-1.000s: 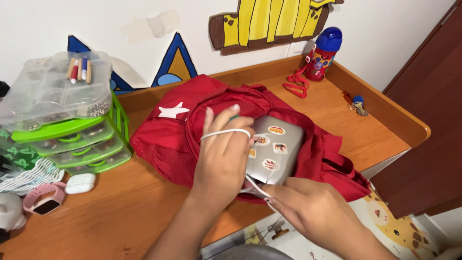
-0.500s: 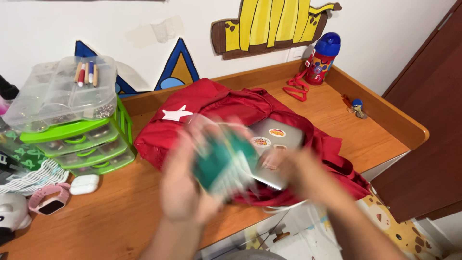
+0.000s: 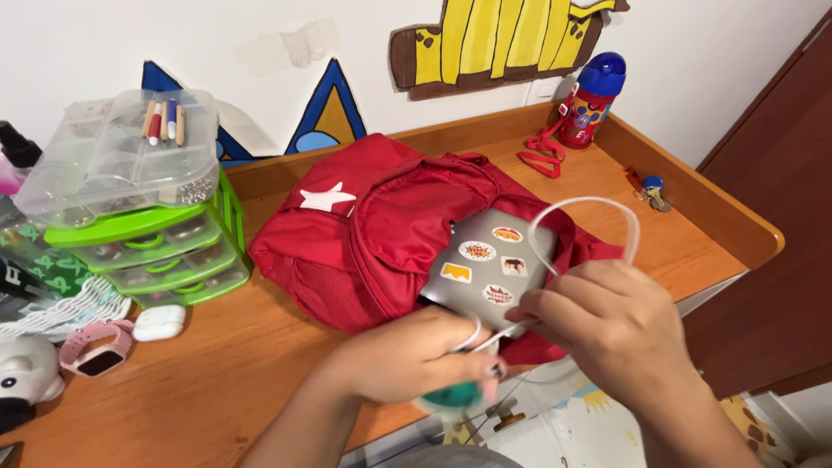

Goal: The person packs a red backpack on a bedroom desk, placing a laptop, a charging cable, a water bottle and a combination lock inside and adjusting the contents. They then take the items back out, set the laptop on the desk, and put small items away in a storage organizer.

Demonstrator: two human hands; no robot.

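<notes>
A red backpack (image 3: 373, 234) with a white star lies on the wooden desk (image 3: 217, 364). A grey laptop (image 3: 485, 269) covered in stickers sticks out of its opening. My left hand (image 3: 416, 360) is at the desk's front edge, closed around a small teal object (image 3: 451, 397) and the white cable (image 3: 589, 208). My right hand (image 3: 607, 321) pinches the same cable, which loops up over the laptop and bag.
Stacked clear and green organiser trays (image 3: 139, 208) stand at the left, with a pink watch (image 3: 95, 351) and a white earbud case (image 3: 159, 322) in front. A red and blue bottle (image 3: 589, 100) and keys (image 3: 650, 189) sit at the back right. A dark door (image 3: 771, 260) is at the right.
Both hands have come off the laptop and drawn back to the desk's front edge. The white cable now arcs up in a loop over the bag.
</notes>
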